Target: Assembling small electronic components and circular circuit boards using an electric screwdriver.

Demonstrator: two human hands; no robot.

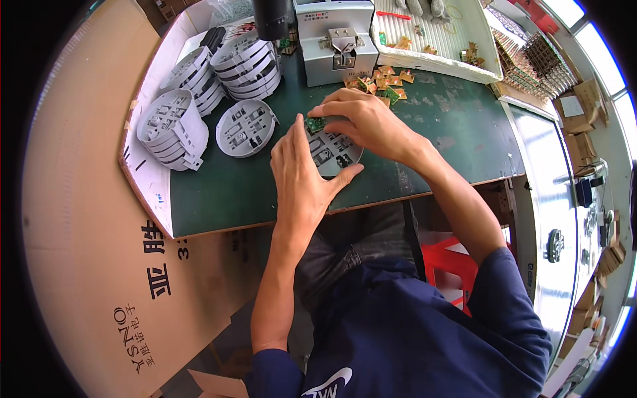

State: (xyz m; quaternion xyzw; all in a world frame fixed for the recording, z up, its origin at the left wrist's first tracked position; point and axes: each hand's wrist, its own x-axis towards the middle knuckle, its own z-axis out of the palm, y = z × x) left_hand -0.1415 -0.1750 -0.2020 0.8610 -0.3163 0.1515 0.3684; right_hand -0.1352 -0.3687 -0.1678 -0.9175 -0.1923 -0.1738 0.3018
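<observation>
A round grey plastic housing point(323, 158) lies on the green tabletop in front of me. My left hand point(298, 169) grips its rim, fingers along the left side and thumb at the near right edge. Inside the housing, near its far left edge, a small green circuit board point(314, 124) shows between my fingers. My right hand point(361, 119) reaches over the far side, with thumb and fingers closed at that board; the fingertips partly cover it. Left of my hands, a similar grey housing point(245, 128) lies with its inside facing up.
Stacked grey housings point(174, 126) stand at the left, with more stacks point(247, 66) behind. A grey metal machine point(337, 43) stands at the back, beside a dark cylinder point(271, 20). Loose small circuit boards point(387, 81) lie before it. A white tray point(438, 61) sits at the back right.
</observation>
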